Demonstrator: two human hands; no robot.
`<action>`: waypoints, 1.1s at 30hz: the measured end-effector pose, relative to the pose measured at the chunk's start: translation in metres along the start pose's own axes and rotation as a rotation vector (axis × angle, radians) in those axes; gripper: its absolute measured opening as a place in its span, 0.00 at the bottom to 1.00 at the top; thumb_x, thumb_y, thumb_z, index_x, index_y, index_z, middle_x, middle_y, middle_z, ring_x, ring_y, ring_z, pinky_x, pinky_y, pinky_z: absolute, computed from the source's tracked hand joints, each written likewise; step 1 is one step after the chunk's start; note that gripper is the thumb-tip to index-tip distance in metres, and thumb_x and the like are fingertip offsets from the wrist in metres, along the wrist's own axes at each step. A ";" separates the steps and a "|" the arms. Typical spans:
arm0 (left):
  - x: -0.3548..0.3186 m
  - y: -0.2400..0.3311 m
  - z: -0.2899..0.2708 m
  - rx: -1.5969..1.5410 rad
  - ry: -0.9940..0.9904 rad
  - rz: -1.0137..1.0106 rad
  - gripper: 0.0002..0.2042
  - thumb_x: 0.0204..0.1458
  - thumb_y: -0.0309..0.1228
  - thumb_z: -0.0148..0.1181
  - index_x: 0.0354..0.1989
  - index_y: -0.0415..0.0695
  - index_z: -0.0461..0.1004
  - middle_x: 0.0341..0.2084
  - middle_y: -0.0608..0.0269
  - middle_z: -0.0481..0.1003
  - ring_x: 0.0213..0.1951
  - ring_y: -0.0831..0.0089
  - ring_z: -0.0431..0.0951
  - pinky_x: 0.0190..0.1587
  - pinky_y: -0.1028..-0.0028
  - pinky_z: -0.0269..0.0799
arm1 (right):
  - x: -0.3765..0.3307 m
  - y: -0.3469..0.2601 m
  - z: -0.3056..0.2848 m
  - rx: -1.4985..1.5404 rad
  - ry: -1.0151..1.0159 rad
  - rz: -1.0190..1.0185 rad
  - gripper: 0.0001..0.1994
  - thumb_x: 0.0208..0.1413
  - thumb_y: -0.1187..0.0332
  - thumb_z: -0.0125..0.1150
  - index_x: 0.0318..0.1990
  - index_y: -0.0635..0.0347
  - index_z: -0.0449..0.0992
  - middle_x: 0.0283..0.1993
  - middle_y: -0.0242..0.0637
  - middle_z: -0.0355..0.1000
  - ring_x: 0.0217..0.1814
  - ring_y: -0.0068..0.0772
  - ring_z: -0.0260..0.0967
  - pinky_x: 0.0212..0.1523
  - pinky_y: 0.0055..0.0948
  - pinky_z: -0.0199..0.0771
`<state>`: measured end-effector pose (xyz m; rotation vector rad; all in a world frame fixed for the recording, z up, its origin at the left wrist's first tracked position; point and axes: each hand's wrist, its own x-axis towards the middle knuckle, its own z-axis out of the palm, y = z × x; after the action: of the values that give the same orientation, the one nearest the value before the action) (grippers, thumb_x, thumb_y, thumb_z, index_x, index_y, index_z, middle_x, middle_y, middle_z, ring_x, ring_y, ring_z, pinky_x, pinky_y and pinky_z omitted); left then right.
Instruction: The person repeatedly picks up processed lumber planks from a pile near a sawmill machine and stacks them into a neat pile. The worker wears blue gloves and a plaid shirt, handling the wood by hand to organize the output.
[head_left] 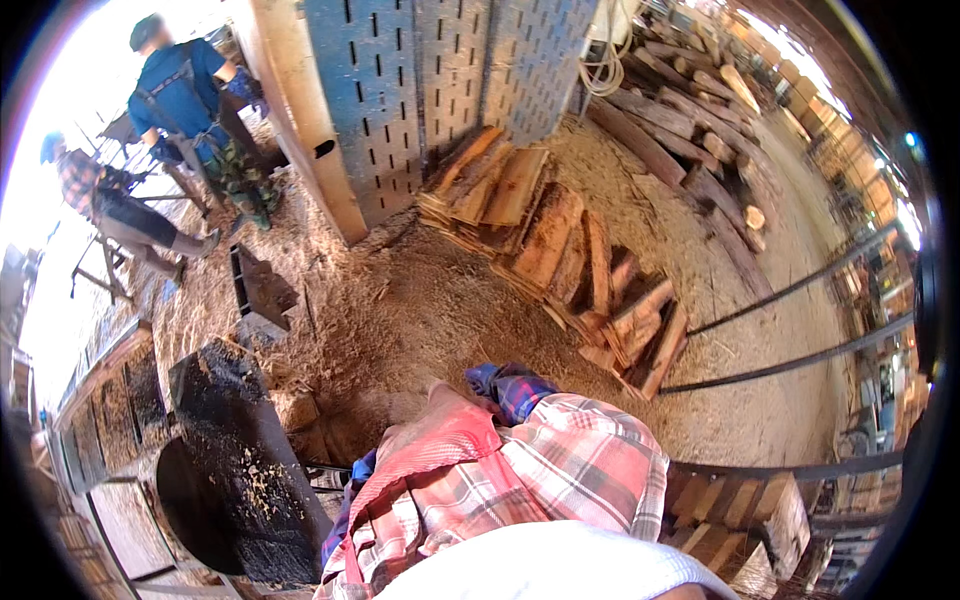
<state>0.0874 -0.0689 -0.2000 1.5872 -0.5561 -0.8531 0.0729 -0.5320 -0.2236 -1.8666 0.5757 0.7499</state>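
Several bark-edged wooden slabs stacked on the sawdust floor, long axes running away, ahead and slightly right of the plaid sleeve. Neither hand showing, hidden under cloth; spread or closed, cannot tell. Dark saw bench at lower left.

Rough wooden slabs in a slanting heap on sawdust

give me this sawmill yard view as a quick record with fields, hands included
place: sawdust-covered ground in an open timber yard
foreground: wearer's plaid-shirted torso
hands: neither clearly in view
left: dark metal machine dusted with wood chips
centre: slab offcuts stacked beside a blue slotted panel
far right: log pile
others: two people working at upper left
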 end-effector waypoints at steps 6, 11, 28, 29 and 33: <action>-0.035 0.012 0.021 0.179 0.194 -0.249 0.25 0.45 0.31 0.62 0.53 0.40 0.65 0.47 0.57 0.70 0.48 0.71 0.68 0.52 0.73 0.61 | 0.029 -0.018 0.003 -0.179 -0.103 -0.074 0.10 0.46 0.59 0.56 0.31 0.55 0.73 0.29 0.38 0.71 0.28 0.33 0.69 0.27 0.33 0.66; -0.052 0.012 0.034 -0.228 0.151 -0.153 0.30 0.42 0.35 0.65 0.55 0.40 0.63 0.50 0.58 0.68 0.50 0.70 0.66 0.54 0.72 0.59 | 0.062 -0.007 0.015 -0.045 -0.235 -0.187 0.08 0.48 0.61 0.54 0.23 0.53 0.70 0.21 0.33 0.64 0.20 0.29 0.59 0.21 0.30 0.58; -0.056 0.047 0.029 -0.036 0.226 -0.126 0.29 0.40 0.39 0.66 0.50 0.37 0.66 0.44 0.58 0.70 0.46 0.71 0.68 0.49 0.72 0.61 | 0.038 -0.059 0.007 -0.363 -0.206 -0.361 0.12 0.43 0.59 0.61 0.28 0.58 0.75 0.25 0.36 0.71 0.25 0.33 0.68 0.27 0.34 0.68; -0.057 0.045 0.026 -0.011 0.227 -0.143 0.29 0.40 0.39 0.66 0.50 0.37 0.66 0.44 0.58 0.70 0.45 0.71 0.68 0.49 0.72 0.62 | 0.029 -0.068 0.004 -0.602 -0.189 -0.457 0.12 0.43 0.60 0.60 0.30 0.59 0.76 0.27 0.36 0.72 0.26 0.32 0.69 0.29 0.33 0.70; -0.059 0.043 0.011 0.129 0.225 -0.234 0.27 0.41 0.39 0.66 0.48 0.38 0.66 0.42 0.59 0.70 0.44 0.71 0.69 0.47 0.72 0.62 | 0.008 -0.100 0.004 -0.608 -0.210 -0.386 0.14 0.47 0.56 0.54 0.27 0.58 0.75 0.26 0.36 0.72 0.25 0.31 0.68 0.27 0.34 0.69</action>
<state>0.0467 -0.0402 -0.1459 1.8639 -0.2721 -0.8094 0.1456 -0.4905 -0.1675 -2.3142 -0.1773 0.9048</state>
